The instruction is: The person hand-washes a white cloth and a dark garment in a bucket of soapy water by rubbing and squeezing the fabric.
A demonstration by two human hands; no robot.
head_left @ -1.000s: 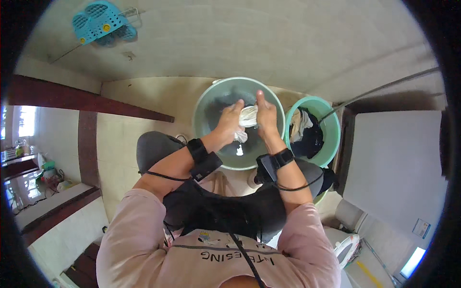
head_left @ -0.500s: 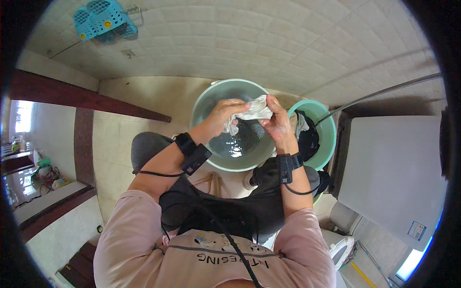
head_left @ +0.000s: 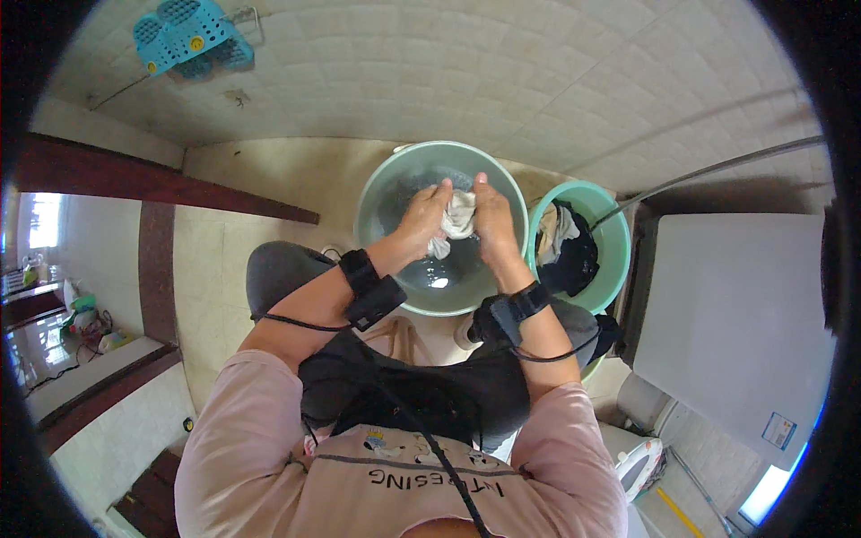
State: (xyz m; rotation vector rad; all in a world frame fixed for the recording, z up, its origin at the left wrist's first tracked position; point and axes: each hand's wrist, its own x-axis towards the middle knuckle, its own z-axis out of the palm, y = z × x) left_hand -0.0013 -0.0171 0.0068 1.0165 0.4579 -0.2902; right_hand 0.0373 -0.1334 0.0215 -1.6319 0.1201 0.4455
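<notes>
Between my two hands a wet white cloth [head_left: 460, 215] is bunched up, held above the water in a large pale grey-green basin [head_left: 377, 193]. My left hand [head_left: 423, 218] closes on the cloth's left side, and a loose end hangs below its fingers. On the other side my right hand [head_left: 494, 220] grips the cloth with its thumb pointing up. The hands are close together. Most of the fingers are hidden behind the cloth and palms, and the cloth's exact kind cannot be made out.
Right of the basin stands a mint-green bucket [head_left: 613, 260] holding dark and beige clothes [head_left: 574, 260]. A white boxy appliance [head_left: 731, 305] is farther right. Blue slippers [head_left: 193, 40] hang on the tiled wall. A dark red beam [head_left: 170, 184] juts in from the left.
My right hand has moved left, toward my left hand. The cloth, stretched out between them before, is now gathered into a bunch.
</notes>
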